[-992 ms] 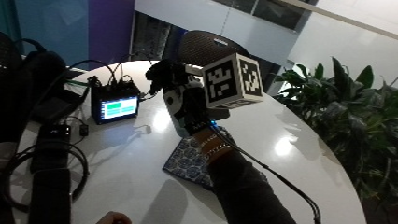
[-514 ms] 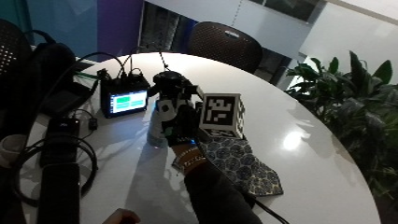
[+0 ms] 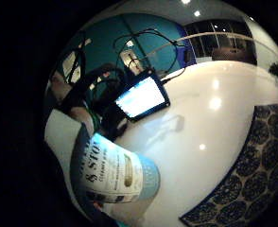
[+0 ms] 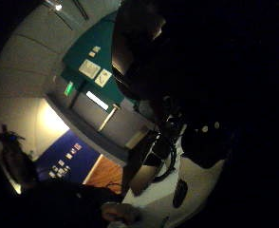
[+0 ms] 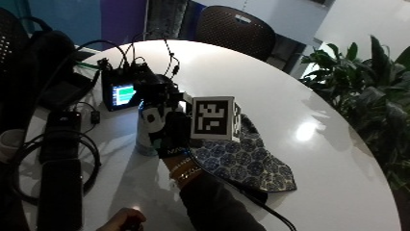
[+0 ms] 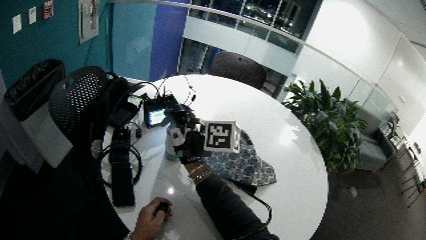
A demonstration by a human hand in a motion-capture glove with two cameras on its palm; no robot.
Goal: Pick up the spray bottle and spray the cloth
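A spray bottle [image 5: 150,129] with a pale blue body and a white label stands upright on a round white table [image 5: 301,91], toward the left-hand edge as the outside view shows it, its dark trigger head at the top. The gloved right hand [image 5: 172,137] wraps around the bottle's side, fingers curled about the body, with the sleeve running back toward the near edge. In the little finger side palm view the label fills the space next to the palm, its dark lettering readable in part, and the bottle's base meets the tabletop. Just beside the bottle and hand, toward the table's middle, a blue patterned cloth [image 5: 247,156] lies flat and partly rumpled, one corner pointing at the near edge; the hand's wrist overlaps its nearest border. Behind the bottle, nearer the far-left edge, a small monitor [image 5: 120,94] with a lit screen stands among black cables [image 5: 137,50]. A long black device [image 5: 59,185] and coiled cable lie along the left edge. The bare hand [image 5: 121,220] rests at the near edge. A dark chair [image 5: 234,30] stands beyond the far edge, and a leafy plant [image 5: 365,96] rises past the right-hand side.
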